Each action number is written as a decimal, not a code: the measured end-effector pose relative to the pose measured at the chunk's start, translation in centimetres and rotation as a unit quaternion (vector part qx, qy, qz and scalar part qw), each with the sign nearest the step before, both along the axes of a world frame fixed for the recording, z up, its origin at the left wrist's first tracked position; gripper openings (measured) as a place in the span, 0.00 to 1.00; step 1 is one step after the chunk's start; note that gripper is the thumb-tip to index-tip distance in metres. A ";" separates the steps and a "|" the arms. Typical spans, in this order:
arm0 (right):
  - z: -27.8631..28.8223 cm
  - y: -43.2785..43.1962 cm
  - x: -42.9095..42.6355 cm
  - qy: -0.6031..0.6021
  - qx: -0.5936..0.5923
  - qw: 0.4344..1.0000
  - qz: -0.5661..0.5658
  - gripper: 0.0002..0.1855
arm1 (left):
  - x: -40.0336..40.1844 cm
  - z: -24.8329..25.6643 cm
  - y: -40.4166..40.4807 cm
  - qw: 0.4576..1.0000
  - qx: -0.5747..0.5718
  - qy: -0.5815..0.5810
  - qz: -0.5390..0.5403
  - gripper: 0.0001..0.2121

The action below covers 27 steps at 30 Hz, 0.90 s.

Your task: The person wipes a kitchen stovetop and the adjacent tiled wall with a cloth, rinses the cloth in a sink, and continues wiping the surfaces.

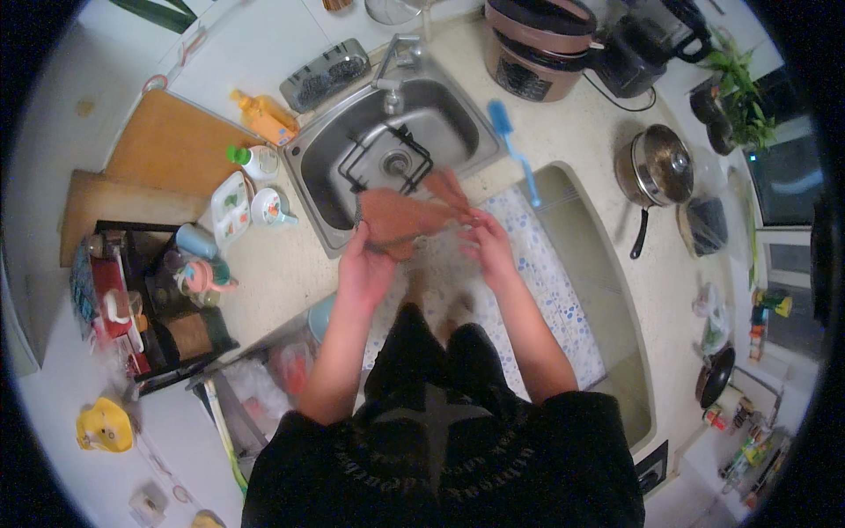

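Between my hands, in front of the sink, is a limp reddish-orange piece [403, 214], a cloth or rubber glove; blur leaves unclear which. My left hand [366, 270] grips its left edge, with the thumb on top. At its right end, the fingers of my right hand [490, 245] pinch the material, and a narrow flap [445, 189] stands up beyond them. Just past the piece, a black metal stove grate [404, 136] lies in the stainless steel sink [304, 211], around the drain. The faucet [394, 86] is at the sink's back edge.
A blue long-handled brush [511, 142] lies right of the sink. Orange [267, 119] and white green-capped [257, 162] bottles stand left, near a small white cup [267, 206]. A lidded pan [660, 168] sits on the right counter [587, 125]. Patterned floor [561, 297] lies below.
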State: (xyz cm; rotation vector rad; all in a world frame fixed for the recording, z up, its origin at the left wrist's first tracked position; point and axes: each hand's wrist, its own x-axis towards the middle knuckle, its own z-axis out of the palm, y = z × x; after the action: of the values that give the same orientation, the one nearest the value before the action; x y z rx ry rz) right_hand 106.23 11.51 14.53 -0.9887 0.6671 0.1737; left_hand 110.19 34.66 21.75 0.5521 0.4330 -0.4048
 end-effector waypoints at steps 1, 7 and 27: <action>-0.8 0.2 1.6 -0.013 -0.023 1.000 0.011 0.22 | 1.4 -0.5 0.1 1.000 -0.001 -0.017 0.006 0.20; -4.4 1.8 13.6 -0.080 -0.240 0.960 0.121 0.28 | 10.7 -5.5 2.0 1.000 0.002 0.008 0.029 0.20; -7.4 2.8 48.2 -0.005 -0.383 0.870 0.312 0.40 | 26.4 -17.2 -0.5 0.984 -0.056 0.067 -0.154 0.21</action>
State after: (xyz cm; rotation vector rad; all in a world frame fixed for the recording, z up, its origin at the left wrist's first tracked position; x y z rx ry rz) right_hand 154.43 14.32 7.15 -1.9654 0.3723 0.4945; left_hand 136.64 34.19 4.56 0.4838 0.4509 -0.7628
